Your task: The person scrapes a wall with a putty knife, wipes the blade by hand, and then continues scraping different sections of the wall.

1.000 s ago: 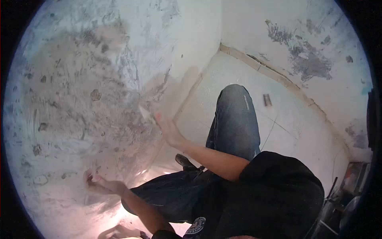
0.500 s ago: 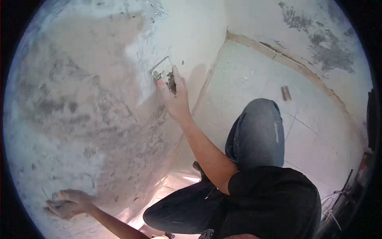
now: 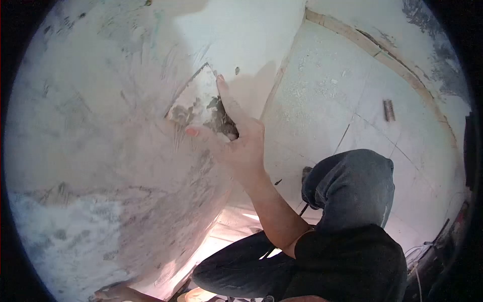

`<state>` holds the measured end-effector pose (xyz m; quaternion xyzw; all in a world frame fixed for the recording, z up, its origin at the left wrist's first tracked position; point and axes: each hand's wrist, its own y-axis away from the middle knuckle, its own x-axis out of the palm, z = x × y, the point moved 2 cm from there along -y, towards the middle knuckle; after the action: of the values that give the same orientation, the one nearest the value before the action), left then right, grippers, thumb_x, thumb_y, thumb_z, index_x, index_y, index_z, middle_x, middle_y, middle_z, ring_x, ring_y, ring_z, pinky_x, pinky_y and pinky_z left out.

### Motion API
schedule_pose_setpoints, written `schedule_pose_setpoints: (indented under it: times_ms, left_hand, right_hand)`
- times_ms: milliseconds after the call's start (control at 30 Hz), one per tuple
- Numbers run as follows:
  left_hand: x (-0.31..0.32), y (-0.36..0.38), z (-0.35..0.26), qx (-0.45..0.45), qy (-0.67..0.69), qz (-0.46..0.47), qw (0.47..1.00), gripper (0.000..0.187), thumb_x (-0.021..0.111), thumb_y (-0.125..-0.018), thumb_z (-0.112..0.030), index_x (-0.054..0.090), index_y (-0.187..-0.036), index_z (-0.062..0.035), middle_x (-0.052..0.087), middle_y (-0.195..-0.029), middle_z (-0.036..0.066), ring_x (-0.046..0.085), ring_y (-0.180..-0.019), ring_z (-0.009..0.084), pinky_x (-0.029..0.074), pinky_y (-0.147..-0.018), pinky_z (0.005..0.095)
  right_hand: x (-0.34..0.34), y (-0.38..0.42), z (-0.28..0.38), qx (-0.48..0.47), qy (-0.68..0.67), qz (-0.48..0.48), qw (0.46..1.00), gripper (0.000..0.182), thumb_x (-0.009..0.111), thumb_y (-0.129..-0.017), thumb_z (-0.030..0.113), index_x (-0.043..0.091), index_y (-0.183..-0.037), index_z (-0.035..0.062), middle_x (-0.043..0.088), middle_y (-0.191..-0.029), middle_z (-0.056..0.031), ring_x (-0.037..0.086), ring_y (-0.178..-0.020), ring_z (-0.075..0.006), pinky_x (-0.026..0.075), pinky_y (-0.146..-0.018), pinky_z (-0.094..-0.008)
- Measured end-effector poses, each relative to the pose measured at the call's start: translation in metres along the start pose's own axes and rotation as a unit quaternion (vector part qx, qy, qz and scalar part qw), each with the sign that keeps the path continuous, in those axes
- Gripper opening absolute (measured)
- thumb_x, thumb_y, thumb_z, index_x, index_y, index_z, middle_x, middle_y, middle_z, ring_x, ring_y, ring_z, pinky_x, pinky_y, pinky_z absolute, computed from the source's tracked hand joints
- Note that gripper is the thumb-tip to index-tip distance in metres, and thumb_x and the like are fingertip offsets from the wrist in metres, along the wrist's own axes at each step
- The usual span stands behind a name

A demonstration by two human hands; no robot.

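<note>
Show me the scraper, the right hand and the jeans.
Scraper (image 3: 200, 100): head view, on its blade.
Right hand (image 3: 244, 148): head view, on its back.
Jeans (image 3: 354, 186): head view, on the right knee.

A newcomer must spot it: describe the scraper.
Find the wall left of the floor. Before it, the right hand holds the scraper. Unlike the small dark spot nearby, it is a broad plate with straight edges.

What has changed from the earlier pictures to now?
Since the first picture, the right hand has carried the scraper nearer a dark spot on the wall; the left hand has shifted to the picture's bottom edge. The scraper stays in the right hand, the brown object on the floor.
</note>
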<state>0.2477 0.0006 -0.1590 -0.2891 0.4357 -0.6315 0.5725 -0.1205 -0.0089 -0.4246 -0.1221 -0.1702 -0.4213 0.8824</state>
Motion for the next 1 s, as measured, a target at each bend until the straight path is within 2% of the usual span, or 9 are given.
schedule_pose_setpoints:
  times_ms: [167, 267, 467, 533, 567, 633, 767, 867, 1000]
  left_hand:
    - [-0.002, 0.0, 0.01, -0.007, -0.003, -0.003, 1.0, 0.073, 0.051, -0.1, -0.049, 0.031, -0.139, 0.0102, 0.03, -0.144, 0.03, 0.033, -0.132, 0.0399, 0.027, -0.109, 0.055]
    - [-0.001, 0.002, 0.012, -0.049, -0.001, -0.009, 0.999, 0.074, 0.051, -0.1, -0.05, 0.032, -0.14, 0.0098, 0.03, -0.145, 0.029, 0.032, -0.134, 0.0401, 0.027, -0.11, 0.0543]
    - [-0.003, 0.002, 0.016, -0.041, 0.03, -0.021, 0.998, 0.075, 0.053, -0.099, -0.05, 0.032, -0.14, 0.0093, 0.031, -0.143, 0.029, 0.032, -0.135, 0.04, 0.026, -0.112, 0.0543]
    - [-0.003, 0.001, 0.02, -0.022, 0.02, -0.014, 0.999, 0.074, 0.052, -0.1, -0.049, 0.032, -0.14, 0.009, 0.031, -0.142, 0.03, 0.032, -0.134, 0.0402, 0.026, -0.111, 0.055]
    - [-0.001, 0.003, 0.018, -0.02, 0.019, -0.016, 0.999, 0.074, 0.052, -0.1, -0.049, 0.032, -0.14, 0.009, 0.031, -0.142, 0.03, 0.032, -0.134, 0.0402, 0.026, -0.111, 0.055]
    - [-0.003, 0.001, 0.013, -0.02, 0.014, -0.012, 1.0, 0.071, 0.051, -0.101, -0.047, 0.033, -0.14, 0.0087, 0.031, -0.142, 0.03, 0.032, -0.134, 0.0403, 0.028, -0.11, 0.0551]
    - [0.0, 0.001, 0.01, 0.017, 0.001, -0.014, 1.0, 0.069, 0.05, -0.102, -0.046, 0.033, -0.14, 0.0087, 0.031, -0.142, 0.031, 0.033, -0.133, 0.0411, 0.028, -0.11, 0.0548]
    - [-0.009, -0.001, 0.019, 0.005, -0.014, 0.007, 1.0, 0.069, 0.049, -0.102, -0.046, 0.033, -0.14, 0.0093, 0.03, -0.142, 0.032, 0.033, -0.132, 0.042, 0.028, -0.109, 0.0548]
    - [-0.004, 0.012, 0.023, -0.104, 0.064, 0.011, 0.992, 0.072, 0.049, -0.101, -0.049, 0.034, -0.139, 0.0097, 0.03, -0.143, 0.033, 0.033, -0.132, 0.0423, 0.028, -0.109, 0.0537]
  right_hand:
    - [0.004, -0.003, -0.002, 0.049, 0.002, 0.01, 0.999, 0.083, 0.083, -0.082, 0.023, 0.039, -0.146, -0.0077, 0.071, -0.107, -0.0125, 0.063, -0.093, -0.0093, 0.048, -0.082, -0.0213]
    - [0.005, -0.004, -0.006, -0.058, -0.017, -0.001, 0.998, 0.083, 0.082, -0.083, 0.023, 0.039, -0.147, -0.0061, 0.072, -0.104, -0.0112, 0.064, -0.091, -0.0089, 0.048, -0.08, -0.0203]
    - [0.003, -0.013, -0.005, 0.021, -0.068, 0.011, 0.997, 0.082, 0.082, -0.084, 0.021, 0.038, -0.148, -0.005, 0.071, -0.111, -0.0122, 0.062, -0.096, -0.0081, 0.05, -0.082, -0.0218]
    - [0.008, -0.012, -0.006, -0.121, -0.076, -0.022, 0.989, 0.086, 0.083, -0.081, 0.02, 0.036, -0.148, -0.0049, 0.073, -0.088, -0.0125, 0.068, -0.077, -0.0095, 0.051, -0.068, -0.0218]
    - [0.007, -0.015, -0.005, -0.122, -0.079, -0.022, 0.989, 0.086, 0.083, -0.081, 0.02, 0.036, -0.148, -0.0049, 0.073, -0.088, -0.0125, 0.068, -0.077, -0.0095, 0.051, -0.068, -0.0218]
    - [0.002, -0.015, -0.004, 0.023, -0.11, 0.009, 0.994, 0.083, 0.082, -0.083, 0.02, 0.037, -0.148, -0.0062, 0.068, -0.118, -0.0135, 0.061, -0.102, -0.0103, 0.049, -0.087, -0.023]
    - [0.0, -0.006, -0.002, -0.025, -0.099, 0.025, 0.994, 0.084, 0.083, -0.083, 0.022, 0.038, -0.148, -0.006, 0.068, -0.118, -0.0127, 0.06, -0.104, -0.011, 0.048, -0.09, -0.0244]
    - [-0.002, -0.002, -0.005, 0.041, -0.087, 0.018, 0.995, 0.085, 0.084, -0.081, 0.023, 0.038, -0.148, -0.0054, 0.068, -0.115, -0.0112, 0.059, -0.104, -0.0111, 0.047, -0.091, -0.0252]
    - [-0.007, -0.001, -0.005, 0.031, -0.033, 0.046, 0.998, 0.085, 0.084, -0.081, 0.021, 0.038, -0.148, -0.0047, 0.068, -0.113, -0.0101, 0.059, -0.102, -0.0109, 0.047, -0.09, -0.0241]
